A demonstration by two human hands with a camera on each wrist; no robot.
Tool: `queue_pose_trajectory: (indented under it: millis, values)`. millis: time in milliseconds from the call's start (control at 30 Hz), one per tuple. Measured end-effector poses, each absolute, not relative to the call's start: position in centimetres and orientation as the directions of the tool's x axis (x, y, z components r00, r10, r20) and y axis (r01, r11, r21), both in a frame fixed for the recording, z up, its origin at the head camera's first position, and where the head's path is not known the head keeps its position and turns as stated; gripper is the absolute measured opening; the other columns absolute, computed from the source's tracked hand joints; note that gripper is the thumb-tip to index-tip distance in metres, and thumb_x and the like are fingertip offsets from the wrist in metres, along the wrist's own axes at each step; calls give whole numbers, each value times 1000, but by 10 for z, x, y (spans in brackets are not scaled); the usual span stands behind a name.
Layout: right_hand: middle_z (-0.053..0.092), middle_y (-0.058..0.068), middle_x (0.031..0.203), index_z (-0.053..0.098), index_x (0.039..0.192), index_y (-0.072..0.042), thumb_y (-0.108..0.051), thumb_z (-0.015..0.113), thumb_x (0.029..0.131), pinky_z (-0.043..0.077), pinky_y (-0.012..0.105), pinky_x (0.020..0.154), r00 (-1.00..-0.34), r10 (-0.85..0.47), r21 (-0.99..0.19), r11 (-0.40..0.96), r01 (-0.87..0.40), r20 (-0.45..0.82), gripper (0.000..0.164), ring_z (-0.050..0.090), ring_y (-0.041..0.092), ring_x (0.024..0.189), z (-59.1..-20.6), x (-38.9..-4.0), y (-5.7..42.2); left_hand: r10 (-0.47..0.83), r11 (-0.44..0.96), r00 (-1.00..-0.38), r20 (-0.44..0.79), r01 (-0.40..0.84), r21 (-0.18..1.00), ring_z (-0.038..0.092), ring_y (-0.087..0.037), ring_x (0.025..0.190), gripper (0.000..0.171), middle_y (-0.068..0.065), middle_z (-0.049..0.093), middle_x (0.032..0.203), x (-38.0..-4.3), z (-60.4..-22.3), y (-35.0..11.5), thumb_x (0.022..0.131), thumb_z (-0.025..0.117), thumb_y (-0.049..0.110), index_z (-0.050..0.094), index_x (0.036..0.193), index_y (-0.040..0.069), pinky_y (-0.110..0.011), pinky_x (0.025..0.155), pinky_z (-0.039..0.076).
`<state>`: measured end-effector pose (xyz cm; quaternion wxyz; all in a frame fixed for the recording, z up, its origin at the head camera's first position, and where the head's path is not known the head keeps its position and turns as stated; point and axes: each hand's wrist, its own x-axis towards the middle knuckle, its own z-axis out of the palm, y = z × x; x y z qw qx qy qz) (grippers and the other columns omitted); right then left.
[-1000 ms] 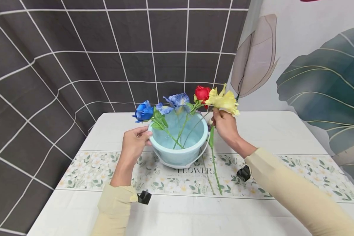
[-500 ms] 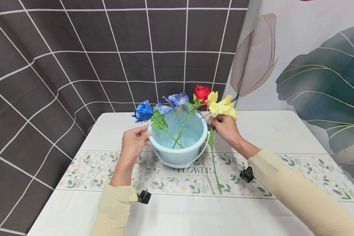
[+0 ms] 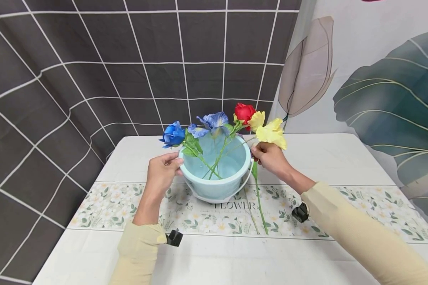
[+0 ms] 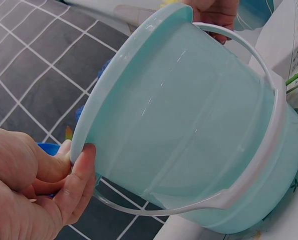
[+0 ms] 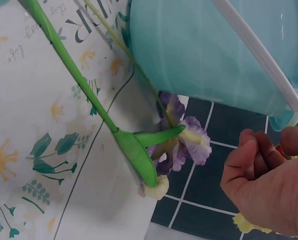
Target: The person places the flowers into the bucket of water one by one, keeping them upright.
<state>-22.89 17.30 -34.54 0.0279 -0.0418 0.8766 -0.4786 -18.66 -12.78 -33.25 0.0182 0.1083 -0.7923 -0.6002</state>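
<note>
In the head view, my left hand [image 3: 161,172] pinches the left rim of a pale blue bucket [image 3: 214,188]; the left wrist view shows fingers outside the rim. My right hand [image 3: 271,156] is close to the right rim, under a yellow flower [image 3: 272,132]. In the right wrist view its fingers are loosely curled, apart from the thumb, and nothing shows between them. The yellow flower's thin stem runs into the bucket. A blue flower [image 3: 173,134], a blue-violet iris [image 3: 214,122] and a red rose [image 3: 244,113] lean over the rim, stems crossing inside.
Right of the bucket, a purple flower [image 5: 196,137] and a cream flower [image 5: 157,188] lie on the white table [image 3: 207,257], stems pointing toward the front. A white handle [image 5: 258,55] hangs on the bucket. A dark gridded cloth [image 3: 157,47] stands behind.
My right hand has moved down from just below the yellow bloom to beside the rim. The yellow flower has sunk and tilted, resting over the rim. My left hand and the bucket look unmoved.
</note>
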Motion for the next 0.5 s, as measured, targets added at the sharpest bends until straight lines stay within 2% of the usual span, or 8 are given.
queue_pose_trajectory:
  millis: [167,367,500]
  values:
    - [58,18,85,57,92,3,-17,43,103,42,22,53,-993,-110,-853,521,-19,-45,27,53,24,71,-347,-227,173,-194,255,-976,-99,-148,956,66,-14,75,33,-15,61,105,-186,-333,-128,96,60,9,60,128,-1,-19,70,57]
    - [60,16,79,57,89,1,-10,46,100,47,24,52,-987,-147,-793,608,-38,-66,20,57,23,66,-352,-226,173,-195,256,-976,-102,-151,955,66,-13,75,33,-15,61,105,-185,-332,-128,96,60,9,60,128,0,-18,70,57]
    - [61,17,74,56,88,4,-8,45,99,50,26,52,-983,-150,-785,619,-13,-103,20,58,22,62,-356,-226,174,-192,258,-976,-97,-146,955,66,-14,76,34,-15,61,105,-185,-332,-128,96,60,10,59,128,0,-18,70,57]
